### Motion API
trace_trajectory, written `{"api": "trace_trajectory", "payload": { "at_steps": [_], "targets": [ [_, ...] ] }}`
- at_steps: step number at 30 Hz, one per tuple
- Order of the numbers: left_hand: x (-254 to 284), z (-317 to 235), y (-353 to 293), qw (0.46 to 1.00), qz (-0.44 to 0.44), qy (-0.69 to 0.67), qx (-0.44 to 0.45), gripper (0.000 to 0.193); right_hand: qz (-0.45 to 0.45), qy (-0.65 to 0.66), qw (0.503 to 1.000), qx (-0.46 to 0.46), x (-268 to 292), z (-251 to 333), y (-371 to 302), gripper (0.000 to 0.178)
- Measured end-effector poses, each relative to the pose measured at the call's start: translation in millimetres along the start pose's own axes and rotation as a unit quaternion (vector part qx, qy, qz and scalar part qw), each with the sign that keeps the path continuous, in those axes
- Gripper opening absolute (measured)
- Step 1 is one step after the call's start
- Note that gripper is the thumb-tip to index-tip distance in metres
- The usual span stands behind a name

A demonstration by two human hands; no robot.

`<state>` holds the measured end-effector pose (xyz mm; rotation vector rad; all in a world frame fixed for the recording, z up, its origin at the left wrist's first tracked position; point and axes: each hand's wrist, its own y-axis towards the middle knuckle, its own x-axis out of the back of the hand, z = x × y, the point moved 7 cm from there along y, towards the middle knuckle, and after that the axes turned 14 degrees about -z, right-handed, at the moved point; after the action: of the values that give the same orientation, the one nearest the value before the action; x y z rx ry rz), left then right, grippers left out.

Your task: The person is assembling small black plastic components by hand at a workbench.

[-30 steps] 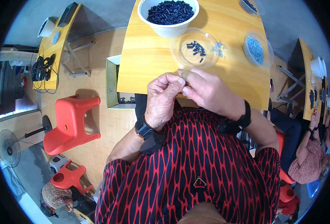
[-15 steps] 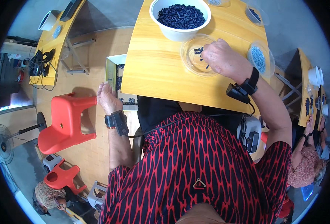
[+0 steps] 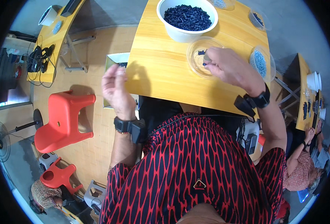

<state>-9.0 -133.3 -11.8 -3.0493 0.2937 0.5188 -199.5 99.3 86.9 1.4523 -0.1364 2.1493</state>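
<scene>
Many black pieces [image 3: 187, 18] in bowl [image 3: 185, 35], few in dish [image 3: 194, 64], right grip [image 3: 230, 68] pinching one, left grip [image 3: 116, 89] unclear

A round, shallow, clear plastic dish [image 3: 189, 63] sits flat at about one o'clock from the middle of the view. Inside it, towards its eleven o'clock, a few small dark pieces [image 3: 201, 52] lie close together. Another small dark piece [image 3: 204, 64] is pinched in the right hand [image 3: 230, 69], over the dish's six o'clock side; its exact shape is hard to make out, mostly hidden by fingers.
</scene>
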Motion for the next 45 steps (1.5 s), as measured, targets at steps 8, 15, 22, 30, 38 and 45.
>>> {"api": "trace_trajectory", "payload": {
  "at_steps": [8, 15, 22, 30, 38, 45],
  "targets": [
    [-96, 5, -109, 0.904, 0.38, 0.006, 0.195, 0.018, -0.111, 0.229, 0.964, -0.079, 3, 6, -39, 0.013],
    [-114, -1, -132, 0.895, 0.417, 0.028, 0.158, 0.018, -0.166, 0.166, 0.971, 0.048, 14, 33, -56, 0.012],
    [-102, 8, -147, 0.843, 0.499, 0.058, 0.195, 0.009, -0.193, 0.308, 0.929, -0.073, -2, 13, -87, 0.007],
    [-92, 35, -183, 0.75, 0.606, 0.173, 0.199, 0.015, -0.306, 0.105, 0.911, -0.255, -4, -120, -119, 0.016],
    [-102, 47, -182, 0.77, 0.58, 0.15, 0.219, 0.014, -0.252, 0.026, 0.95, -0.182, -6, -110, -98, 0.013],
    [-96, 51, -174, 0.789, 0.54, 0.089, 0.28, 0.016, -0.243, 0.049, 0.943, -0.223, -5, -110, -100, 0.009]
  ]
}}
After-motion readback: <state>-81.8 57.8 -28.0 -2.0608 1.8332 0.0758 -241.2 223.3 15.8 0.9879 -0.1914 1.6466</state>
